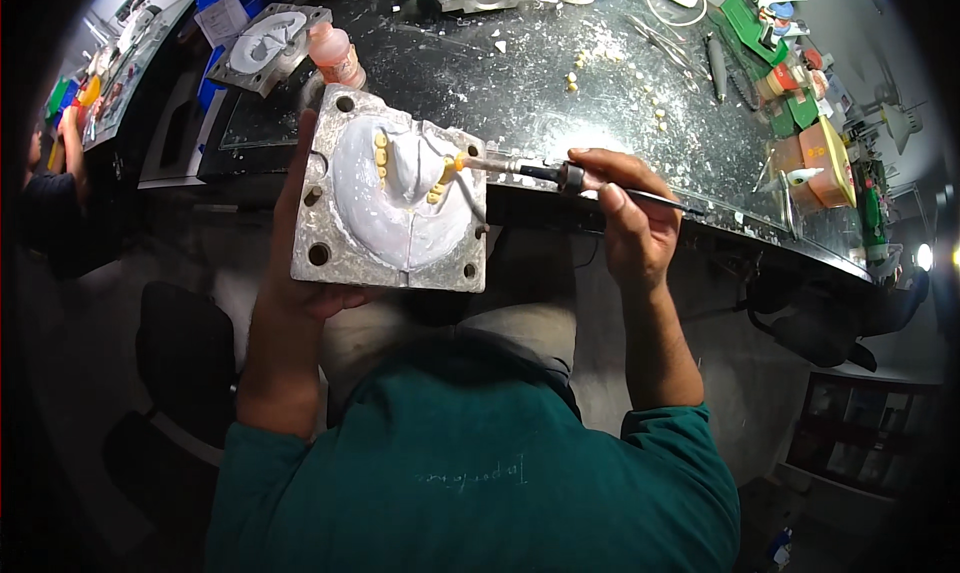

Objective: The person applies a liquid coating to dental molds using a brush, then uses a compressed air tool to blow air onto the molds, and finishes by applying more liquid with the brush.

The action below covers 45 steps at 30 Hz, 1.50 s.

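Note:
My left hand (283, 238) grips a grey metal dental flask half (390, 278) from its left side and from below, tilted up above the bench's front edge. White plaster (375, 233) fills it, with two short rows of yellowish artificial teeth (381, 158) set in it. Between the fingers of my right hand (640, 223) is a slim brush (540, 172) with a dark handle and a metal collar. Its tip meets the right-hand row of teeth, near an orange spot; the exact contact is too small to tell. My left fingers are partly hidden behind the flask.
A dark, dusty bench (440, 68) carries a pink bottle (335, 55), another plaster-filled flask half (265, 48), scattered loose teeth (600, 58) and thin metal tools (660, 43). Boxes (825, 163) line the right. Another person's arm (72, 138) shows far left; a black chair (185, 343) stands behind.

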Motion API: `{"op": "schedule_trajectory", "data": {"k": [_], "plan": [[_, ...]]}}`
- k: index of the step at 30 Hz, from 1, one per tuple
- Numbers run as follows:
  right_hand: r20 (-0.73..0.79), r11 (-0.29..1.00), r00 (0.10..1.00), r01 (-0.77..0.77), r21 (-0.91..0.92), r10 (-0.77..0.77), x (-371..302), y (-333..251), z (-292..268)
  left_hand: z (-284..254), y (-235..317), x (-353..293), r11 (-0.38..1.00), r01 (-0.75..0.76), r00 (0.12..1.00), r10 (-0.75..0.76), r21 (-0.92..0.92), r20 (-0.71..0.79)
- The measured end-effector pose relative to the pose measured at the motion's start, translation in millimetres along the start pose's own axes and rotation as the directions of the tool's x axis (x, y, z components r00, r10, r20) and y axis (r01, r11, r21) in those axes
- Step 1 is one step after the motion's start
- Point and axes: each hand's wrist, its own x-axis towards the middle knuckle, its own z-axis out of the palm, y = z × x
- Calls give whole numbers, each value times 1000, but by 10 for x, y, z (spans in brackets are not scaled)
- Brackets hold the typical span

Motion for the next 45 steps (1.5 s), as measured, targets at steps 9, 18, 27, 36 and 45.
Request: {"op": "schedule_trajectory", "data": {"k": [9, 18, 27, 36, 45], "plan": [[64, 998, 996, 69, -12, -68, -74, 101, -31, 131, 17, -16, 981, -155, 984, 143, 119, 101], [123, 960, 958, 269, -74, -259, -95, 180, -43, 188, 79, 15, 961, -168, 983, 147, 218, 108], [153, 956, 951, 282, -82, -268, -158, 190, -59, 122, 48, -15, 942, -247, 957, 199, 229, 212], [157, 969, 959, 245, -44, -235, -148, 190, -58, 289, 94, 76, 954, -184, 979, 157, 238, 130], [180, 977, 962, 213, -20, -206, -196, 261, -93, 464, 134, 132, 995, -9, 997, 1, 96, 77]]}}
